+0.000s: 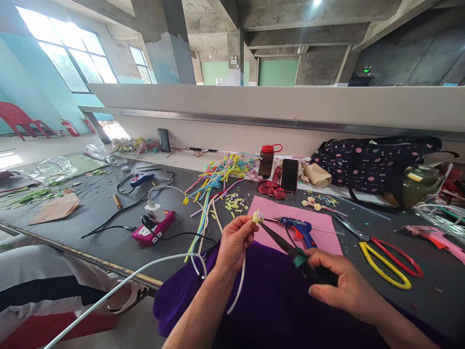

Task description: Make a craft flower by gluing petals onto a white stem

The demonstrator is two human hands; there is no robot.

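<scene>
My left hand [234,245] is closed, pinching a small yellowish fuzzy flower piece [257,216] on a white pipe-cleaner stem [238,286] that hangs below the hand. My right hand [339,281] is wrapped round the dark handles of needle-nose pliers [286,247], whose tip points at the flower piece. Both hands hover over a purple cloth [269,300] on my lap, just in front of a pink sheet [290,225] on the dark table. A blue glue gun [298,229] lies on the pink sheet behind the pliers.
Yellow-and-red scissors [385,257] lie to the right, a pink glue gun [434,237] further right. A bundle of coloured pipe cleaners [214,186], a pink power bank [154,228] with cables, a brown bottle [266,160], a phone [289,175] and a dotted bag [370,165] stand behind.
</scene>
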